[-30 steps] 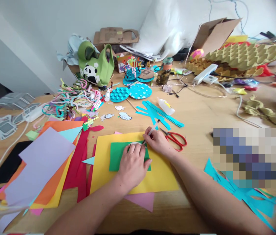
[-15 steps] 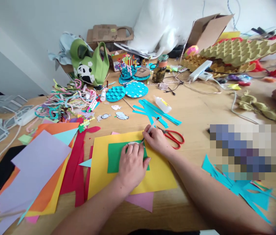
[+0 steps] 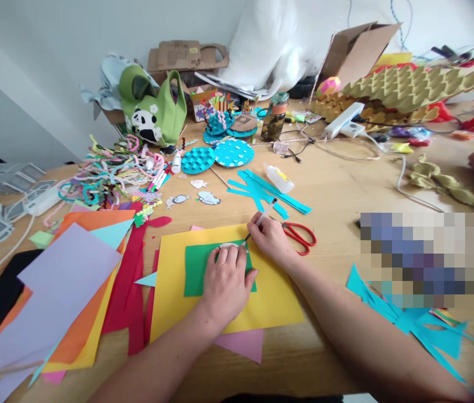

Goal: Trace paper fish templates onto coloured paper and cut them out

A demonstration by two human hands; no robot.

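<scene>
Right hand (image 3: 272, 239) and pen (image 3: 267, 211) farther right

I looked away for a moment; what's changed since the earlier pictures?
The right hand has edged rightward, and the slim pale-barrelled pen it holds leans further right. The camera view has turned slightly right too. Nothing was taken up or let go. The left hand stays over the small green paper rectangle on the large yellow paper sheet.
</scene>
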